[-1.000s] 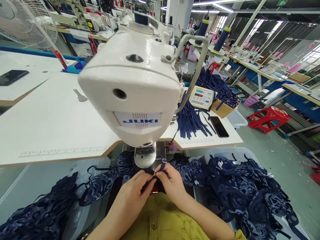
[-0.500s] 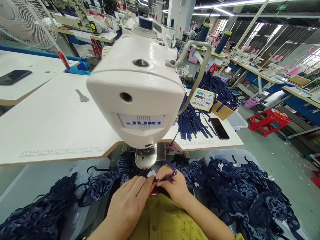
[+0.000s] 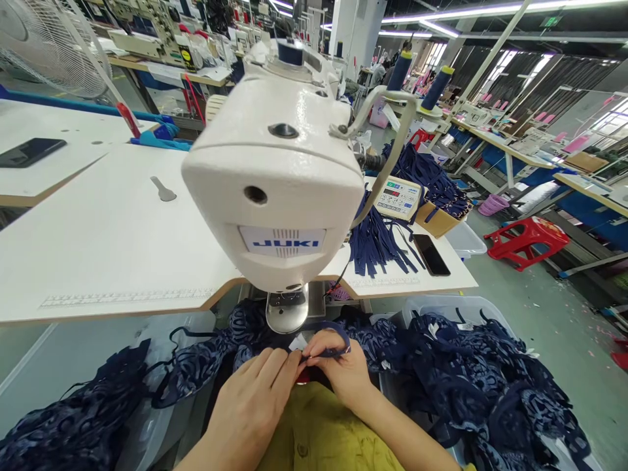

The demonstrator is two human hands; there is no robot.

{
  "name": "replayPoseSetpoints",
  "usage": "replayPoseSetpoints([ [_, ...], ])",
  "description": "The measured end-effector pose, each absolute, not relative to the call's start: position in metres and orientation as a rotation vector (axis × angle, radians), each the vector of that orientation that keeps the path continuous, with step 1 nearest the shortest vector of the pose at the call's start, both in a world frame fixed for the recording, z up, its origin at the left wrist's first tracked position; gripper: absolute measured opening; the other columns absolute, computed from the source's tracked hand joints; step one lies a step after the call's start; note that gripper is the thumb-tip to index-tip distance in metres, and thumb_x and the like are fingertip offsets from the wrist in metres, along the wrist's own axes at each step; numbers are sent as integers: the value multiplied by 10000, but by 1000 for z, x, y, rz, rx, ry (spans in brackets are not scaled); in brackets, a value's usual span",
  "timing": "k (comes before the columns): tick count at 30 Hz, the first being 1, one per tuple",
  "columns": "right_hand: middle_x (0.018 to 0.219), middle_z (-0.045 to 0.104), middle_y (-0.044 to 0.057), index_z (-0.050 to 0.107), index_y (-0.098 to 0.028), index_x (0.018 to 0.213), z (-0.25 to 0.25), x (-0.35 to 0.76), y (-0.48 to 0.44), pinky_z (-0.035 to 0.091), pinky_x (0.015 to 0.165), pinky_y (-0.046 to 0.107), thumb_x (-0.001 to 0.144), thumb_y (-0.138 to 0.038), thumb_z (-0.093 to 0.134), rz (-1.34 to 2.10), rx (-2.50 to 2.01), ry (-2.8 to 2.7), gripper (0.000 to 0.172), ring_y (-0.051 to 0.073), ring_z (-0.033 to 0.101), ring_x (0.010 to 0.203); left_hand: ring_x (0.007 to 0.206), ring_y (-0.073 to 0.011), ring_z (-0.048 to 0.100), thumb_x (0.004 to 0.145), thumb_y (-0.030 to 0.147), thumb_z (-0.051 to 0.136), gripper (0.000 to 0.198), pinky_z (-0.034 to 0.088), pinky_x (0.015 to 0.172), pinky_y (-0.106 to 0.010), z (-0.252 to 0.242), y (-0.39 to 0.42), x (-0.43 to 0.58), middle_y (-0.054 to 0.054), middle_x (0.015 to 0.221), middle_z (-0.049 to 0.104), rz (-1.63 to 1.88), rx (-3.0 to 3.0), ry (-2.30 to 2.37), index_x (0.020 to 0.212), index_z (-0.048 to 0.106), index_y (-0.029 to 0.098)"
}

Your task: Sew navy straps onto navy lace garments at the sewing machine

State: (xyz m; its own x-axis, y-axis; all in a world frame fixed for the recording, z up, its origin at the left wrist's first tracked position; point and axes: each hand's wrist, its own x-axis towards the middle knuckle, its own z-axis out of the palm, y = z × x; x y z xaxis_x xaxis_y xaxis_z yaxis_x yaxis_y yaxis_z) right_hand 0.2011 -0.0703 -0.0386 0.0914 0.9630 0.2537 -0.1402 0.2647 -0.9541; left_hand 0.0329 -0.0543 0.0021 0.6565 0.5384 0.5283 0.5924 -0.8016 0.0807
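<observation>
A narrow navy strap [image 3: 334, 352] loops over my right hand [image 3: 343, 369], whose thumb and fingers pinch it. My left hand [image 3: 265, 392] meets it at the fingertips, closed on the near end of the same strap; the exact spot is covered by the fingers. Just beyond them shows a small white label [image 3: 297, 342]. Both hands are in front of the sewing machine [image 3: 279, 183], below its metal presser area [image 3: 287, 315]. Navy patterned bras [image 3: 201, 360] lie in a row behind and beside my hands.
Plastic bins with navy garments flank me, left [image 3: 73, 412] and right [image 3: 490, 386]. On the white table [image 3: 122, 242] are a grey metal piece [image 3: 163, 190], a bundle of navy straps [image 3: 375, 242], a control panel [image 3: 398, 197] and a phone [image 3: 432, 255]. A red stool [image 3: 527, 241] stands right.
The strap loop over my right hand has shifted slightly, and the right fingers are drawn closer to the left fingertips. The left hand has barely moved.
</observation>
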Motion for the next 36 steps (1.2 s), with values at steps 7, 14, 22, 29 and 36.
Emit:
replayPoseSetpoints([
  [7, 819, 672, -10, 636, -238, 851, -38, 204, -74, 485, 737, 251, 863, -236, 638, 975, -1108, -1314, 13, 139, 632, 773, 592, -94, 595, 987, 327, 339, 289, 473, 545, -197, 13, -48, 35, 26, 715, 583, -826, -2915, -1083, 851, 566, 210],
  [14, 801, 653, -26, 635, -229, 841, -5, 201, -41, 459, 731, 241, 849, -190, 621, 865, -1276, -1443, 42, 135, 601, 760, 776, -120, 626, 964, 383, 400, 214, 493, 664, -211, 24, -16, 21, 0, 897, 586, -998, -2932, -1272, 1023, 524, 218],
  [22, 931, 549, 1, 608, -242, 920, -10, 191, -22, 438, 755, 269, 824, -159, 604, 856, -1292, -1389, 126, 148, 531, 834, 1002, -175, 585, 899, 76, 463, 276, 418, 928, -326, -2, 0, 11, -56, 1056, 672, -1090, -2685, -834, 1127, 587, 170],
  [29, 732, 411, -57, 512, -241, 1038, -12, 190, -16, 413, 674, 245, 799, -207, 635, 1251, -1241, -1057, 271, 123, 446, 693, 1040, -188, 616, 926, 286, 530, 287, 389, 915, -321, -8, -30, 30, -37, 1129, 701, -1106, -2531, -971, 1166, 619, 158],
  [36, 751, 469, -41, 555, -219, 986, -7, 198, -7, 402, 688, 251, 874, -258, 552, 1204, -1219, -1142, 119, 122, 446, 694, 1115, -234, 586, 921, 179, 455, 300, 403, 835, -334, -8, -24, 25, -29, 1214, 663, -876, -2548, -896, 1174, 611, 143],
])
